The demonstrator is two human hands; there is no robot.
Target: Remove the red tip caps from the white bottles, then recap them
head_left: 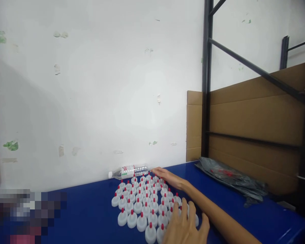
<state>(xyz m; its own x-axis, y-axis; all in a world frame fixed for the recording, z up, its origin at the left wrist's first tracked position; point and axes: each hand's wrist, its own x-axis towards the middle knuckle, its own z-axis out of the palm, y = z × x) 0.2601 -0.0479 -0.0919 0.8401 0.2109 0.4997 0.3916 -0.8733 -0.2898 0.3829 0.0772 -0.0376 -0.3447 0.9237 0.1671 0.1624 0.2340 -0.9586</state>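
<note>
Several white, rounded nozzle caps with red tips point(142, 222) stand upright in a close group on a blue tabletop point(91, 206). My left hand point(185, 220) is over the near right side of the group, palm down, with its fingers apart and bent. Its fingertips are at the caps there and partly hide them; I cannot tell whether they touch. My right hand point(166, 176) reaches in from the right to the group's far edge, fingers stretched out toward the left. A clear plastic bottle point(128, 171) with a white cap lies on its side just behind the group.
A white wall point(91, 101) rises behind the table. To the right, a grey plastic bag point(231, 179) lies flat near a black metal rack point(206, 81). Cardboard sheets point(256, 118) stand against the rack. The lower left corner is blurred out.
</note>
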